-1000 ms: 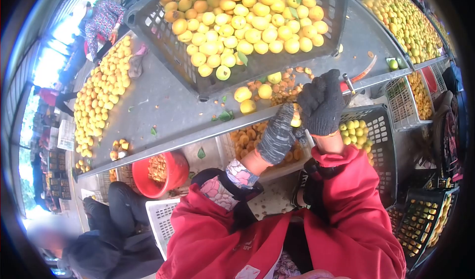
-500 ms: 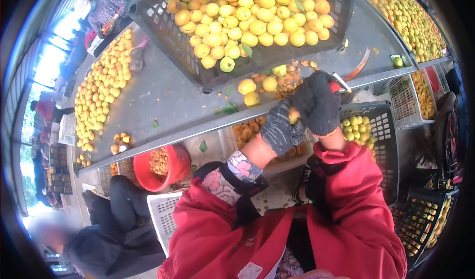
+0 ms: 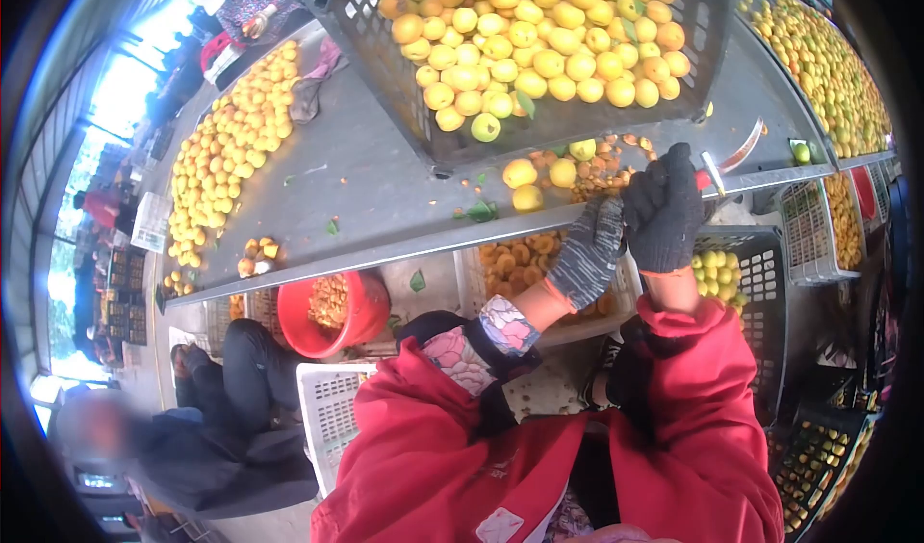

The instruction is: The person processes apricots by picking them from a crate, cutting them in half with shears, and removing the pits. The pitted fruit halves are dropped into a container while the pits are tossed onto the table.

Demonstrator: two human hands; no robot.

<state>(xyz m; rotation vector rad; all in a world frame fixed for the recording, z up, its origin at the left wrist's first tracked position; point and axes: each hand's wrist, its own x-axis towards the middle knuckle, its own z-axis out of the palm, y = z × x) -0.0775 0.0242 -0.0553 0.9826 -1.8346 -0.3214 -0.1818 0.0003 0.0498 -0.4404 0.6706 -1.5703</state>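
My right hand (image 3: 662,211), in a dark grey glove, is closed at the table's front edge. From its thumb side sticks out a red handle with a metal collar, and a curved knife blade (image 3: 746,148) seems to belong to it. My left hand (image 3: 589,254), in a mottled grey glove, presses curled fingers against the right one; what they hold is hidden. Just beyond, several whole apricots (image 3: 526,197) and a heap of apricot scraps (image 3: 599,174) lie on the metal table (image 3: 375,196). Beneath my hands stands a crate of halved apricots (image 3: 520,266).
A large dark crate (image 3: 423,129) full of apricots stands on the table. A red bucket (image 3: 371,317) of apricot pieces is below left, beside a white crate (image 3: 332,403). Another dark crate (image 3: 765,264) with greenish fruit is at right. A seated person (image 3: 221,456) is at left.
The whole view has shifted, so the table and crates appear further right and slightly lower. A bit of apricot seen between my hands before is now hidden. My hands remain together.
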